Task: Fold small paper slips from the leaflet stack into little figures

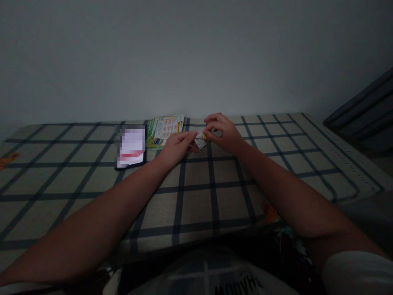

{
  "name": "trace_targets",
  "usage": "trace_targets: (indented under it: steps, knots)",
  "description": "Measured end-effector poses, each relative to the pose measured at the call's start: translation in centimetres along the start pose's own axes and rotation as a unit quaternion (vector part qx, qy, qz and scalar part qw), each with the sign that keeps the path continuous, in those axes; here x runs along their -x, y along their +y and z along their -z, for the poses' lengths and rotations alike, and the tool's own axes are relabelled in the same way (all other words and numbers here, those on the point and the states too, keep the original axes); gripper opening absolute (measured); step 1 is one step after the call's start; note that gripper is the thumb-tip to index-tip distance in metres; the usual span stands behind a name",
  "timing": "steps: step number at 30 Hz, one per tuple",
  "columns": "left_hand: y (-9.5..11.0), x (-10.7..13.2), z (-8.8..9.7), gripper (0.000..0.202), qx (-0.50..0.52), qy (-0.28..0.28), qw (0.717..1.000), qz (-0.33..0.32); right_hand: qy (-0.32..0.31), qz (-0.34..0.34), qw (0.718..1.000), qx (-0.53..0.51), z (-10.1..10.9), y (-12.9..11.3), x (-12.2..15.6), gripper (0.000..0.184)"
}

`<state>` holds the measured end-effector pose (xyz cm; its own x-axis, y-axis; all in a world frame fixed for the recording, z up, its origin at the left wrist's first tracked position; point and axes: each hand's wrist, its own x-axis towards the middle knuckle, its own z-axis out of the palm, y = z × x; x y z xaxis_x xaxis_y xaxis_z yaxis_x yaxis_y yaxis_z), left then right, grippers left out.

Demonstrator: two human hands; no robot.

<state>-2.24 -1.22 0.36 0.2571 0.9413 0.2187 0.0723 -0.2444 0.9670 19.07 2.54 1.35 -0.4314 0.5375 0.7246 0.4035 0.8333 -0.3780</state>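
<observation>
Between my two hands is a small piece of printed paper (201,141), white with some yellow and dark print, partly covered by fingers. My left hand (180,144) pinches its left side between thumb and fingers. At its upper right, my right hand (223,133) pinches the paper with thumb and forefinger, the other fingers curled above. A fanned stack of printed leaflets (167,128), green and white with small coloured print, lies on the table just beyond my left hand. Whether the paper is folded I cannot tell.
A phone or tablet with a lit, blurred screen (132,147) lies left of the leaflets. A checked cloth (196,205) covers the table, which stands against a grey wall (196,57). Dark folded fabric (365,108) hangs at the right. The light is dim.
</observation>
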Motion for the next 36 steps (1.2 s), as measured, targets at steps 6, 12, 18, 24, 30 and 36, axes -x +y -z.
trace_targets:
  steps: [6,12,18,24,30,36]
  knots:
    - [0.1,0.1,-0.1,0.050,-0.058,-0.006,0.998,-0.029,-0.026,-0.045,0.998,-0.037,0.1,-0.3,0.0,0.018]
    - [-0.2,0.0,0.0,0.044,-0.070,0.017,0.997,-0.042,-0.008,-0.038,0.998,-0.049,0.3,-0.9,-0.2,0.019]
    - [-0.1,0.1,0.2,0.043,-0.101,0.023,0.993,-0.058,-0.019,-0.039,0.996,-0.072,0.3,-1.1,-0.2,0.024]
    - [0.1,0.1,0.3,0.040,-0.149,0.023,0.984,-0.093,-0.031,-0.064,0.990,-0.124,0.2,-1.1,-0.1,0.038]
    - [0.1,0.1,0.1,0.038,-0.105,0.037,0.990,-0.082,-0.010,-0.124,0.970,-0.207,0.0,-0.4,-0.2,0.047]
    - [-0.3,0.0,0.2,0.044,-0.109,0.061,0.989,-0.080,-0.012,-0.155,0.958,-0.240,0.0,-0.4,-0.3,0.045]
